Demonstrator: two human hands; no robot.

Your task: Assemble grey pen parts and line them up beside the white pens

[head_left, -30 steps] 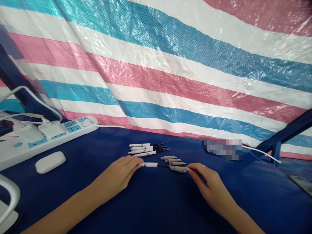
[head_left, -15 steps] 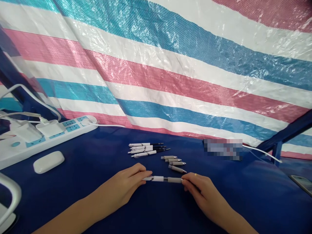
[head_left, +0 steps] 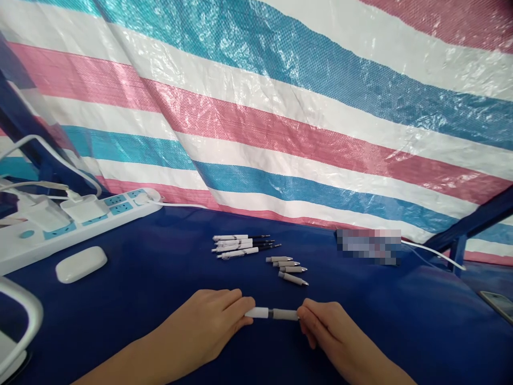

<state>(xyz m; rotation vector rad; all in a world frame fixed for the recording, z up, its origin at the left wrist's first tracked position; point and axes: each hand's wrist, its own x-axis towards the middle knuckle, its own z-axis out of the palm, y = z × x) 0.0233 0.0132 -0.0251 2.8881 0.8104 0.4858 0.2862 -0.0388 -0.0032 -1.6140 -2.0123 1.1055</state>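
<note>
My left hand [head_left: 204,326] and my right hand [head_left: 332,334] lie low on the blue cloth, each pinching one end of a pen. The left fingers are shut on its white barrel [head_left: 256,313]. The right fingers are shut on a grey tapered section [head_left: 285,315], with a short dark band showing between the two parts. Farther off, several white pen barrels with black refills [head_left: 236,246] lie side by side. Several loose grey pen tips [head_left: 287,269] lie in a row just to their right.
A white power strip [head_left: 44,238] with white chargers [head_left: 83,208] and cables sits at the left. Beside it lies a white oval object [head_left: 81,264]. A striped tarp [head_left: 256,117] rises behind the blue cloth [head_left: 160,278]. A pixelated patch [head_left: 368,247] and a phone [head_left: 497,306] lie to the right.
Both hands have drawn toward me with the pen. The white barrel and grey section have closed together, shrinking the black refill to a short band. The loose parts stay put.
</note>
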